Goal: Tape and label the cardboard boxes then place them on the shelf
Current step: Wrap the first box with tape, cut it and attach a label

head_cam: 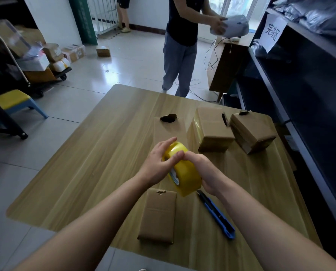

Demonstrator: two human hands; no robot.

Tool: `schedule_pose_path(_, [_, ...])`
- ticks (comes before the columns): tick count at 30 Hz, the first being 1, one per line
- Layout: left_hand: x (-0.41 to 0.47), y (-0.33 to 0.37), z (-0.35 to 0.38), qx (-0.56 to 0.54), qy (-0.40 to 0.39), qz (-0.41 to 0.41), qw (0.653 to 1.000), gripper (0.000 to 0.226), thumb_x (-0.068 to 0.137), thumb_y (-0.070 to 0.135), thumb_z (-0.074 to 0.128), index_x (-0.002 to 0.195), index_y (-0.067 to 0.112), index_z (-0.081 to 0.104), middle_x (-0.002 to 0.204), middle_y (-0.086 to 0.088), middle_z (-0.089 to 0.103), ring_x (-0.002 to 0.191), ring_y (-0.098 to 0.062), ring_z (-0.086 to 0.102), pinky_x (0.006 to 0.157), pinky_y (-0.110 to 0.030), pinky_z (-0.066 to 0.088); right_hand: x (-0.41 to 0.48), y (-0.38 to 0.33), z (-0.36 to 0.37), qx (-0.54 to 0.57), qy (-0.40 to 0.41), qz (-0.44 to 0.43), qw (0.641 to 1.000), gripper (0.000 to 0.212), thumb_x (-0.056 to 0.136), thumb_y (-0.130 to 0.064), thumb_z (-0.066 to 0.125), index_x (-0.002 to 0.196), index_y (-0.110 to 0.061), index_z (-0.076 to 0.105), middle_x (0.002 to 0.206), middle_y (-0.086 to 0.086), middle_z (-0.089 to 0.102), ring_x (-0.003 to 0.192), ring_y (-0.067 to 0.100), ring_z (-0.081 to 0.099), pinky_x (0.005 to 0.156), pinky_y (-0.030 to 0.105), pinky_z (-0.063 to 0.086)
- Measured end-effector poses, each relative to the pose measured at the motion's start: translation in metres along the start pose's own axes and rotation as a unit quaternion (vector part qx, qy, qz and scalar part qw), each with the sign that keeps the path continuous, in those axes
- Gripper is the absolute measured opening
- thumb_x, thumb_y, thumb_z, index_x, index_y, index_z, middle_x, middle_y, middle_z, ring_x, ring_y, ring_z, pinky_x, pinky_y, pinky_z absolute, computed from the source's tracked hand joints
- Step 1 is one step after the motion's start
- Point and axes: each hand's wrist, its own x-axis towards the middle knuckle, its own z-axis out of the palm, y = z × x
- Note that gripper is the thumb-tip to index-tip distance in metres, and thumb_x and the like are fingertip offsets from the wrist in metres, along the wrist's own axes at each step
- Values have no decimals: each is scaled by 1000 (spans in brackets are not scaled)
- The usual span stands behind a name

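Observation:
Above the wooden table (81, 173) I hold a big yellow tape roll (184, 173) with both hands. My left hand (159, 163) lies on the roll's left side, thumb pressed on its top edge. My right hand (204, 171) grips the roll from the right and beneath. A small flat cardboard box (158, 216) lies below the roll near the front edge. Two taped boxes stand at the back right, one (214, 132) beside the other (253, 132). A flat box (169, 132) lies behind the roll.
A blue utility knife (218, 216) lies right of the small box. A dark metal shelf (304, 98) with a paper sign (271, 34) runs along the right. A person (182, 45) stands beyond the table holding a grey bag. A cart with parcels (44, 63) and a yellow stool (12, 100) are at left.

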Motion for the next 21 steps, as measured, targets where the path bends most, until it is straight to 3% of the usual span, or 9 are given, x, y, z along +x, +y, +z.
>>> schedule_pose_path(4, [7, 0, -13, -129, -18, -90, 987, 90, 56, 70, 67, 137, 42, 41, 136, 3, 45, 117, -16, 51, 94, -34, 51, 2, -14, 0, 79, -29, 42, 996, 34, 93, -41, 51, 119, -20, 57, 114, 14, 65, 105, 31, 62, 91, 45, 51])
schedule_pose_path(8, [12, 9, -16, -193, 22, -183, 964, 67, 72, 56, 70, 130, 34, 47, 122, -1, 52, 100, -16, 56, 76, -37, 55, 5, -18, -2, 89, -52, 41, 994, 49, 86, -35, 57, 130, -15, 50, 120, 15, 61, 109, 34, 59, 95, 46, 49])
schedule_pose_path(12, [14, 8, -20, -231, 16, -267, 935, 44, 82, 56, 61, 117, 29, 59, 112, -9, 59, 100, -31, 61, 85, -48, 54, 4, -17, -5, 98, -83, 24, 991, 44, 80, -26, 59, 122, -13, 55, 113, 15, 62, 102, 31, 60, 90, 44, 49])
schedule_pose_path(16, [12, 0, -24, -274, -12, -343, 898, 78, 58, 72, 64, 114, 18, 62, 112, -19, 63, 100, -41, 64, 82, -56, 55, 3, -15, -9, 87, -122, 8, 989, 56, 70, -30, 59, 124, -16, 56, 116, 12, 64, 106, 31, 61, 93, 45, 49])
schedule_pose_path(21, [9, -7, -26, -388, -24, -390, 835, 72, 75, 69, 56, 117, 10, 59, 112, -25, 63, 99, -48, 63, 77, -58, 54, -2, -21, -7, 83, -129, -11, 988, 50, 76, -39, 55, 122, -19, 60, 114, 10, 66, 104, 29, 62, 94, 44, 49])
